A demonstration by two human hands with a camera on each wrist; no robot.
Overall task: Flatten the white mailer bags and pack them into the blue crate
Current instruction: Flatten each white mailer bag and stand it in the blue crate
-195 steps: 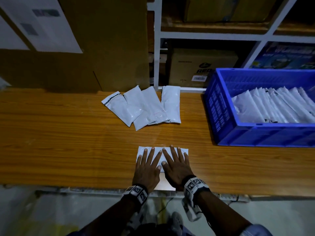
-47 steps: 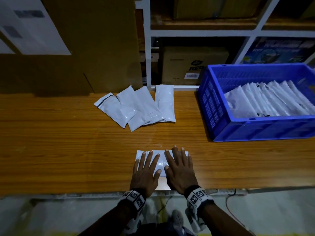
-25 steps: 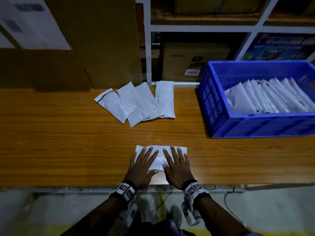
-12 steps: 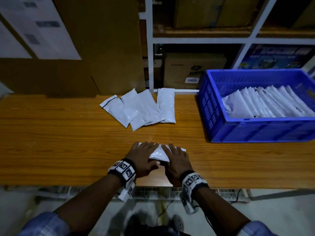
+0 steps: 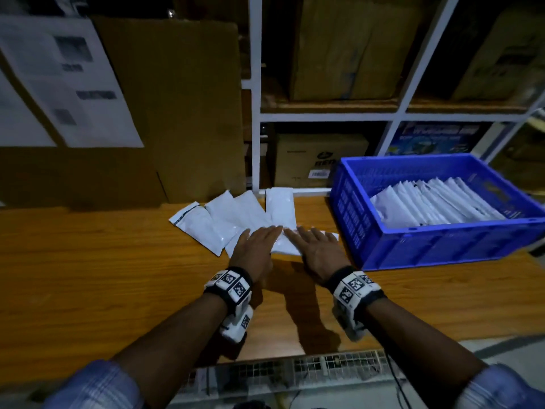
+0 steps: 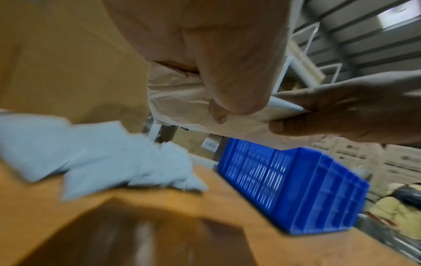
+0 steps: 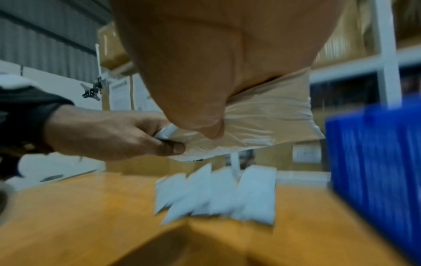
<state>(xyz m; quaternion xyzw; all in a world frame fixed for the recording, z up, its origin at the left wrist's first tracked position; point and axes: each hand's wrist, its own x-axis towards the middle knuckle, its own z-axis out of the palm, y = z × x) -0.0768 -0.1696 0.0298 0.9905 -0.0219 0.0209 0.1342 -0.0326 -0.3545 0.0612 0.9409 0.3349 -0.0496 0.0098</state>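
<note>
A flattened white mailer bag [image 5: 284, 245] hangs above the wooden table, held at both ends. My left hand [image 5: 256, 246] pinches its left end, fingers on top and thumb underneath. My right hand [image 5: 320, 246] pinches the right end the same way. In the right wrist view the bag [image 7: 262, 122] sags between the left hand [image 7: 109, 133] and my thumb. The blue crate [image 5: 413, 246] stands just to the right, with a row of several white bags [image 5: 436, 202] leaning inside. Several loose mailer bags [image 5: 233, 215] lie fanned out on the table behind my hands.
The wooden table [image 5: 88, 276] stretches left and forward. A large cardboard sheet [image 5: 177, 113] with pinned papers leans at the back left. White shelving [image 5: 256, 113] with cardboard boxes rises behind the crate.
Both hands stopped pressing the bag flat, took hold of its ends, lifted it off the table and carried it forward and right, near the crate.
</note>
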